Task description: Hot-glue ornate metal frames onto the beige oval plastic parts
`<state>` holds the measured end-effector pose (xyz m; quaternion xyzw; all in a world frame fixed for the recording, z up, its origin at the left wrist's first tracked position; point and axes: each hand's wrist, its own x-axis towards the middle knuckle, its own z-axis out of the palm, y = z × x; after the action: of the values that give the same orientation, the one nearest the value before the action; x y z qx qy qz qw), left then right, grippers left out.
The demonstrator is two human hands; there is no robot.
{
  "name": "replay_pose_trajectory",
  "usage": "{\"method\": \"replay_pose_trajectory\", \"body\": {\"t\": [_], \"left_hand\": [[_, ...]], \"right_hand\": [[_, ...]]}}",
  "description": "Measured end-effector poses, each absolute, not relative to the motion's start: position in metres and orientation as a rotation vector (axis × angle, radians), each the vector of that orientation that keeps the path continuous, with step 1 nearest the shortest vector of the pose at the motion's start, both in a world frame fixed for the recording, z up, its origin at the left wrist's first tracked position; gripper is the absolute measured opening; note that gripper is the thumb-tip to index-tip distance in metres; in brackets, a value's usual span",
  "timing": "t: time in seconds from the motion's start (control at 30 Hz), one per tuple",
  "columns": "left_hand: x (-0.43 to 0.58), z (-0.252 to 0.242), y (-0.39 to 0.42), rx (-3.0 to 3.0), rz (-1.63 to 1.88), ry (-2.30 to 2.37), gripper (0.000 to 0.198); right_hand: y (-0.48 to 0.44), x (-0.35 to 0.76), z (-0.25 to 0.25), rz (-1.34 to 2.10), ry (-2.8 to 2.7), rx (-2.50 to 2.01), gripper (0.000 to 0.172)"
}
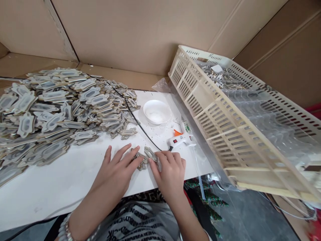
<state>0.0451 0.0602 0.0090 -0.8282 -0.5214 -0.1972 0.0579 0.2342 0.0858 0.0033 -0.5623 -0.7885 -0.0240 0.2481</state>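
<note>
My right hand pinches a small grey, frame-shaped flat piece between thumb and fingers, tilted just above the white tabletop. Beside it, my left hand is spread open, palm down. Its thumb and forefinger touch a small cluster of similar pieces, partly hidden under the fingers. A large heap of these flat pieces, grey with brownish edges, covers the left part of the table. Smaller ones with patterned faces lie at the heap's right side.
A white bowl stands behind my hands. To its right lies a white glue gun with an orange trigger, and a dark cord runs across the table. A cream plastic crate holding plastic-wrapped items stands right. Cardboard walls rise behind.
</note>
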Motion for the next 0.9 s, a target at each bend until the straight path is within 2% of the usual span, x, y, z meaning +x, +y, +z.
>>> {"method": "replay_pose_trajectory", "body": {"t": [0.3, 0.5, 0.63, 0.9], "left_hand": [[0.025, 0.015, 0.062, -2.539, -0.627, -1.532, 0.033], [0.017, 0.016, 0.055, -2.594, -0.615, -1.453, 0.031], [0.016, 0.017, 0.051, -2.590, -0.653, -1.465, 0.032], [0.012, 0.019, 0.046, -2.552, -0.710, -1.499, 0.028]], "right_hand": [[0.084, 0.236, 0.002, -0.054, -2.113, -1.395, 0.020], [0.083, 0.234, 0.004, 0.178, -2.202, -1.178, 0.021], [0.086, 0.233, 0.001, 0.183, -2.196, -1.193, 0.016], [0.087, 0.232, 0.003, 0.109, -2.116, -1.244, 0.016]]}}
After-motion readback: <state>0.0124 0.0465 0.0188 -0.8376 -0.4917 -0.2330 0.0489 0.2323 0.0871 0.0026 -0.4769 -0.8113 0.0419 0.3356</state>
